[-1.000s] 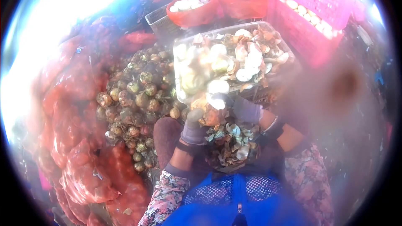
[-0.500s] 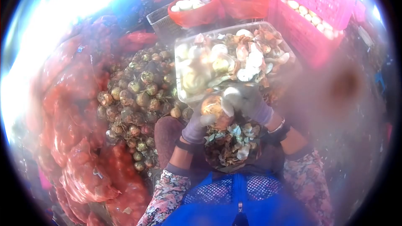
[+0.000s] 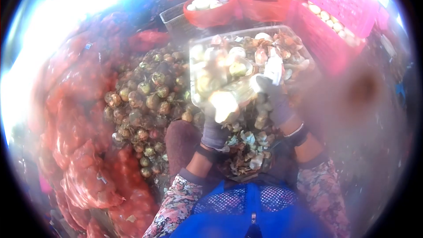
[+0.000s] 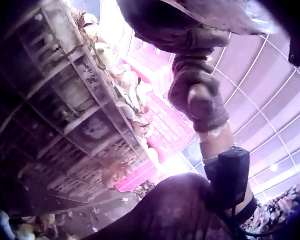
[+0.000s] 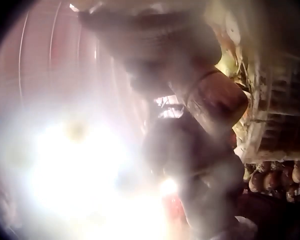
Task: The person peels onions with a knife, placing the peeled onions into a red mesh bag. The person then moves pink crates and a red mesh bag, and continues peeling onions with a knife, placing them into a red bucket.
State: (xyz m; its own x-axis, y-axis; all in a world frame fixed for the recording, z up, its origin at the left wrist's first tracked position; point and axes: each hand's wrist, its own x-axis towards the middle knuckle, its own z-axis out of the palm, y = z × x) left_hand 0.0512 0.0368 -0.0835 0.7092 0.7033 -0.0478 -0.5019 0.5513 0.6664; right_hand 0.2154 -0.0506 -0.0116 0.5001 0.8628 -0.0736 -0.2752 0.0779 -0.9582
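Observation:
In a grey glove, the left hand grips an onion over the near edge of the tub, its surface washed out by glare. To its right, the gloved right hand holds a pale rounded thing at its fingertips; blur leaves me unable to tell what it is. The left wrist view shows the right hand with curled fingers. Below the hands, onion skins lie heaped between the person's legs. A clear tub ahead carries peeled onions and loose skins.
Unpeeled onions are piled to the left, beside red mesh sacks. Beyond the tub stand a red-lined basin of white onions, another red-lined basin and pink crates. A slatted crate supports the tub.
The right hand has drawn up and away from the onion, the pale thing moving with it. The onion, brown-skinned half a second ago, now shows a bright white face toward the camera.

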